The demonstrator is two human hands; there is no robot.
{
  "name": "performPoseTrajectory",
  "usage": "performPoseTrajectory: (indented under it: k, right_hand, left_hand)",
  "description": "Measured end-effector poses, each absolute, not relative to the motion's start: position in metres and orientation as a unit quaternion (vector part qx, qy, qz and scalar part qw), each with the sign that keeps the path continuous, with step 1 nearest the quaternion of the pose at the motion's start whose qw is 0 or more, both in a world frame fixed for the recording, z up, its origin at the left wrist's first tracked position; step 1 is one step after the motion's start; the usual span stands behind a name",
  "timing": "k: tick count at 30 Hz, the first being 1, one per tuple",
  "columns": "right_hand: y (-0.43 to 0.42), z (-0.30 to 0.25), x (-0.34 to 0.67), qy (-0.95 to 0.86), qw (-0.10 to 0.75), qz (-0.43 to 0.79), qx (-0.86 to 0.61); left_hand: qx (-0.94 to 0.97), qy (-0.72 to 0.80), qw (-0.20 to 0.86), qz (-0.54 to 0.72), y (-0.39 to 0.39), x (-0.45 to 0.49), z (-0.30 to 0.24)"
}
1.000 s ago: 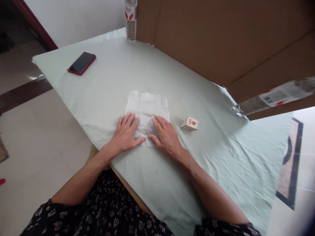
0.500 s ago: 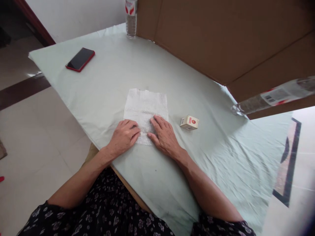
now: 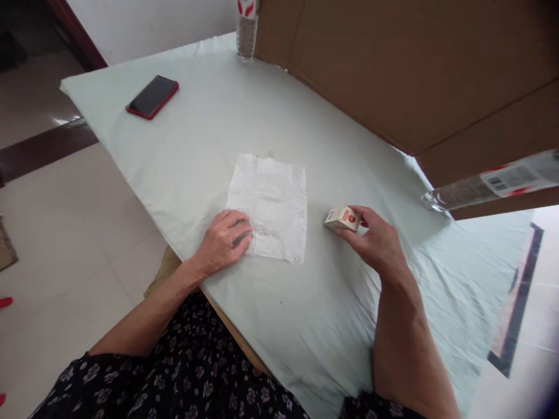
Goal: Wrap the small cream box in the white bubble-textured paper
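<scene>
A white sheet of bubble wrap (image 3: 271, 203) lies flat on the pale green cloth of the table (image 3: 209, 134). My left hand (image 3: 222, 240) rests on its near left corner with the fingers curled down onto it. My right hand (image 3: 373, 235) is to the right of the sheet, its fingers and thumb closed round a small cream box with a red mark (image 3: 343, 219), which sits at or just above the cloth.
A red-cased phone (image 3: 152, 96) lies at the far left of the table. A water bottle (image 3: 247, 29) stands at the back; another bottle (image 3: 489, 183) lies on its side at the right. Large brown cardboard (image 3: 393, 70) rises behind. Tiled floor lies left.
My right hand left the bubble wrap and moved right to grip the small box. My left hand stayed on the sheet's near left corner, and its fingers curled.
</scene>
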State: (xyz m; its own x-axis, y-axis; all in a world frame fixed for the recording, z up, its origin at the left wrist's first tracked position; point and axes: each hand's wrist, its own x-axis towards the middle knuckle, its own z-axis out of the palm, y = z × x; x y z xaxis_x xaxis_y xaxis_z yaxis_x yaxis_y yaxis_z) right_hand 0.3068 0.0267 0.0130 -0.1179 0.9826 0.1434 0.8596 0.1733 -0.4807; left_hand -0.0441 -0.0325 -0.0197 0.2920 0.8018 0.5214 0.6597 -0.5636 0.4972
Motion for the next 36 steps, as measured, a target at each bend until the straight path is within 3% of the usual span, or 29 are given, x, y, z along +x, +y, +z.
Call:
performPoseTrajectory:
  k: [6,16,31,36]
  right_hand:
    - [0.019,0.046,0.239,-0.783,0.293,0.177,-0.519]
    - [0.048,0.003,0.175,-0.857,0.162,0.204,-0.444]
    - [0.048,-0.003,0.18,-0.838,0.187,0.243,-0.45]
    - [0.047,-0.002,0.18,-0.835,0.183,0.25,-0.454]
  left_hand:
    - [0.766,0.507,0.061,0.39,-0.034,-0.044,-0.02]
    - [0.771,0.536,0.057,0.338,-0.033,-0.042,-0.022]
    - [0.766,0.537,0.078,0.344,-0.039,-0.044,-0.014]
    - [0.826,0.497,0.108,0.243,-0.06,-0.048,0.005]
